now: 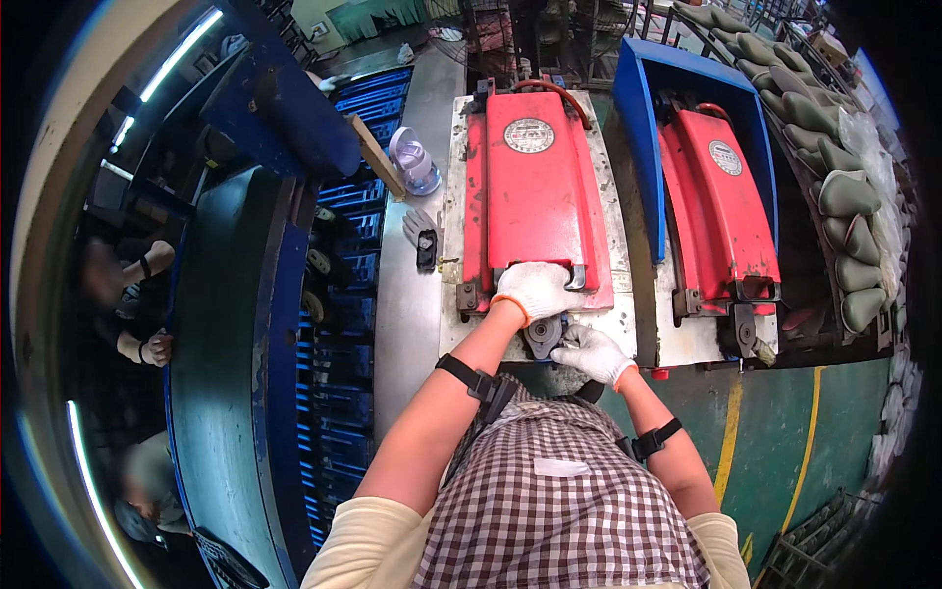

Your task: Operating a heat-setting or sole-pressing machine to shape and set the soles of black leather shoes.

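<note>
A red press lid (530,187) lies flat on a pale metal machine base (453,196) in front of me. My left hand (533,289), in a white glove, rests on the lid's near edge by its metal handle (574,279). My right hand (592,351), also gloved, grips a grey round metal knob (543,335) just below the lid's front edge. Both forearms carry black straps.
A second red press (716,201) inside a blue frame (648,128) stands to the right. A rack of grey-green shoe forms (834,147) runs along the far right. A blue conveyor (226,344) with another person's hands (155,348) lies left. A clear jug (414,162) stands behind.
</note>
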{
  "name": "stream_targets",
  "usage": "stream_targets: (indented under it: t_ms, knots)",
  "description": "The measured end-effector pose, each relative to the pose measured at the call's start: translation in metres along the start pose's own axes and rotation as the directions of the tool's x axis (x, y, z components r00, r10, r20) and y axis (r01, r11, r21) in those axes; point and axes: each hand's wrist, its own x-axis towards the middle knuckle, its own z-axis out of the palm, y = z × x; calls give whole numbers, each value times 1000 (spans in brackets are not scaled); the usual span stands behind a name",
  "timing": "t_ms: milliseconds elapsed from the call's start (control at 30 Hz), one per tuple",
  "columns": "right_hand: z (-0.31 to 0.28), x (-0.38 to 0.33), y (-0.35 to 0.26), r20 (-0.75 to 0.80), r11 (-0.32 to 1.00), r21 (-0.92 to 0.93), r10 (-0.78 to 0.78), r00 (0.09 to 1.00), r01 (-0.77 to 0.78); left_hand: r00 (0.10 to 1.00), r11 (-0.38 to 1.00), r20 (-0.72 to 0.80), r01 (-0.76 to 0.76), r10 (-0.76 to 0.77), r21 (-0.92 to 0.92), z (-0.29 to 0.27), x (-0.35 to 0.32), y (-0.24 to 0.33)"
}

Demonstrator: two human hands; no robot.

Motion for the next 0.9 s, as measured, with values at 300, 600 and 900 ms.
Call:
stream_targets:
  t_ms: [300,600,900]
  knots:
    - [-2,-3,-5,-5,1000,-21,18,1000,-18,1000,1000,-9,17,-17,-18,1,-2,1]
    - [-1,-2,-5,48,996,92,-12,999,8,999,1000,-12,31,-31,-4,5,1,-1]
    - [-1,3,2,32,999,49,-20,999,19,999,1000,-15,31,-31,-3,2,-1,-1]
